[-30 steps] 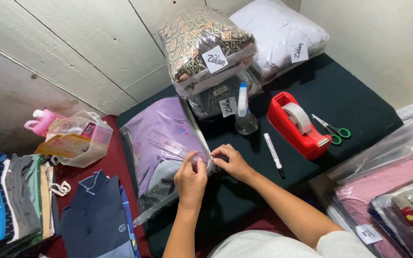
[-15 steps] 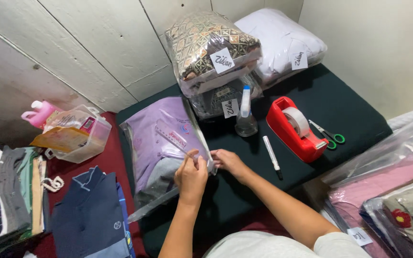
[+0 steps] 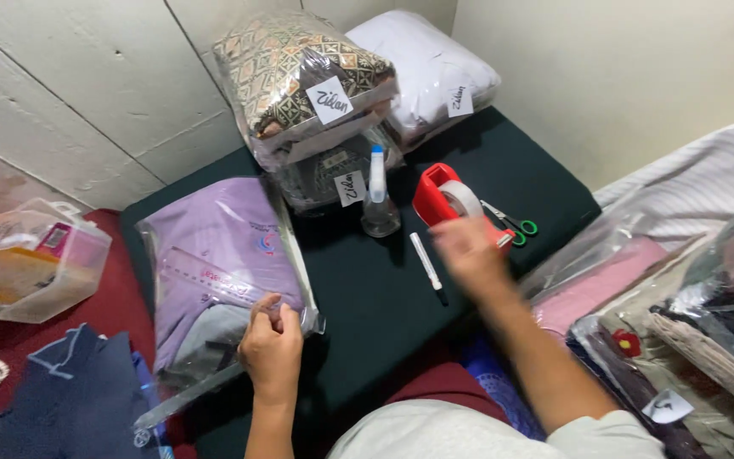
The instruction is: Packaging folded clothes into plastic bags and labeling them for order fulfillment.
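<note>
A clear plastic bag with a folded purple garment (image 3: 214,246) lies on the dark green mat (image 3: 367,297), and a transparent ruler (image 3: 206,276) rests across it. My left hand (image 3: 272,348) presses on the bag's lower right corner, fingers curled at the flap. My right hand (image 3: 467,251), blurred, hovers over the mat beside the red tape dispenser (image 3: 452,200) and above a white marker pen (image 3: 427,265). It holds nothing that I can make out.
Bagged, labelled garments are stacked at the back: a patterned one (image 3: 299,76) and a white one (image 3: 426,72). A small bottle (image 3: 379,204) and green-handled scissors (image 3: 511,225) lie by the dispenser. More bagged clothes (image 3: 690,314) sit right; a plastic container (image 3: 27,263) and blue clothes (image 3: 70,399) sit left.
My right hand has left the bag's flap and swung right toward the tape dispenser. My left hand stays on the bag's corner. The view has shifted slightly left.
</note>
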